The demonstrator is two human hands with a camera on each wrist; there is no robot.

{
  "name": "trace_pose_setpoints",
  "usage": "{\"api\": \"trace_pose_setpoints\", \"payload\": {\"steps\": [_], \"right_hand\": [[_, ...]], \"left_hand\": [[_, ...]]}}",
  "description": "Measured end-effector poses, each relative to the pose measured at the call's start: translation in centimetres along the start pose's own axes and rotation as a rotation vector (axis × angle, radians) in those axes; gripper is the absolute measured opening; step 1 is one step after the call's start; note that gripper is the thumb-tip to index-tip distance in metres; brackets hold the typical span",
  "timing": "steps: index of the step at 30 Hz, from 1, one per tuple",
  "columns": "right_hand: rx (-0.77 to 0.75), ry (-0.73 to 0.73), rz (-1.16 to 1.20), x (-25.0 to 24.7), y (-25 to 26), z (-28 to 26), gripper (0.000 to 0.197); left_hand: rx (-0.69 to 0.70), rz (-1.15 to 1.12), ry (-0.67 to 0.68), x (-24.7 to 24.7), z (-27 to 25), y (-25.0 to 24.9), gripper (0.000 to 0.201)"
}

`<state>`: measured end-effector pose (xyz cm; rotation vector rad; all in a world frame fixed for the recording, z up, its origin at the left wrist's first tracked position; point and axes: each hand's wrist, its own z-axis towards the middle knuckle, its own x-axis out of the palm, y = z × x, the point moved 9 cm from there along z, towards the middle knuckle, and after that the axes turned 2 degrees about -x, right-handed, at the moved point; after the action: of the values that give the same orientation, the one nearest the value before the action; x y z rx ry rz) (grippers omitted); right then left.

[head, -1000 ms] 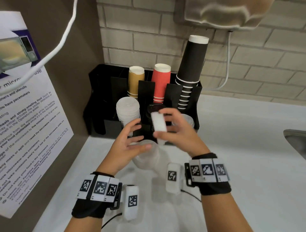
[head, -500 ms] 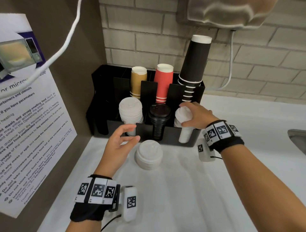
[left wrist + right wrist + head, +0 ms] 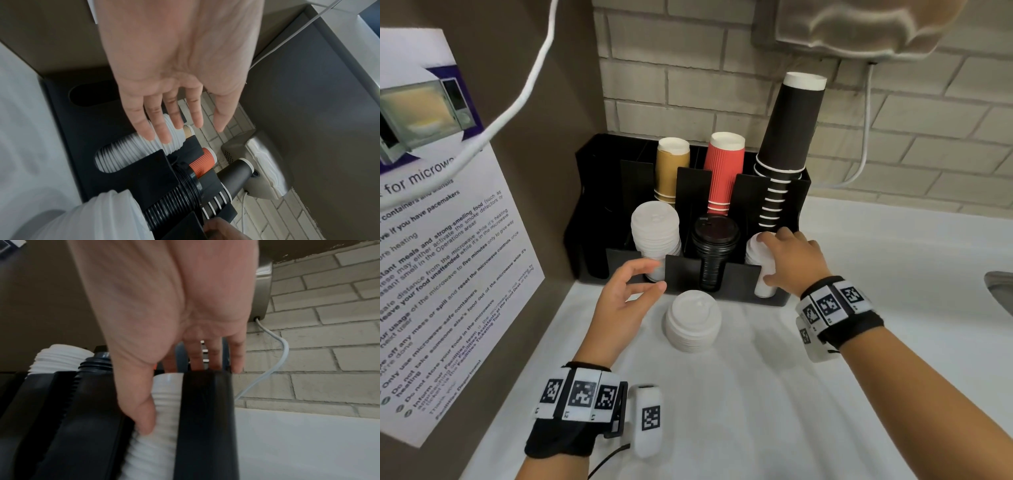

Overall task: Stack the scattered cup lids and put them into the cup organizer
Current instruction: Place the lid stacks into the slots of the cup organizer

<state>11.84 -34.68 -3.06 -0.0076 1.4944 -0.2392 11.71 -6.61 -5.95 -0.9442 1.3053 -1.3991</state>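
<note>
A black cup organizer [image 3: 683,274] stands against the brick wall. Its front slots hold a white lid stack [image 3: 654,233] on the left, black lids [image 3: 714,246] in the middle and a second white lid stack [image 3: 765,291] on the right. My right hand [image 3: 774,260] grips that right stack [image 3: 164,395], thumb on its front and fingers over its top. Another stack of white lids [image 3: 693,322] sits on the counter just before the organizer. My left hand [image 3: 654,275] hovers open to its left, holding nothing [image 3: 191,129].
Gold [image 3: 673,168], red [image 3: 724,168] and tall black paper cups [image 3: 791,137] fill the organizer's back slots. A brown wall with a poster [image 3: 448,240] closes the left side. A sink edge [image 3: 1000,291] lies at far right, a dispenser [image 3: 859,27] hangs overhead.
My right hand carried a bunch of white lids from above the counter stack to the organizer's right front slot. My left hand came off the counter stack and opened.
</note>
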Motion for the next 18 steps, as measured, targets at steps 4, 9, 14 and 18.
{"api": "trace_pose_setpoints", "payload": {"steps": [4, 9, 14, 18], "right_hand": [[0.029, 0.028, -0.020, 0.2, 0.1, -0.3, 0.070], [0.029, 0.026, 0.033, -1.4, 1.0, -1.0, 0.071], [-0.373, -0.014, 0.656, -4.0, 8.8, -2.8, 0.041], [-0.511, 0.380, 0.453, 1.3, 14.6, -4.3, 0.073]], "left_hand": [[0.010, 0.007, -0.004, -0.1, 0.1, 0.0, 0.028], [0.004, 0.007, -0.005, -0.2, 0.2, 0.2, 0.028], [0.011, -0.006, -0.013, 0.0, 0.4, 0.2, 0.027], [0.026, -0.017, -0.011, 0.0, 0.6, 0.0, 0.028]]}}
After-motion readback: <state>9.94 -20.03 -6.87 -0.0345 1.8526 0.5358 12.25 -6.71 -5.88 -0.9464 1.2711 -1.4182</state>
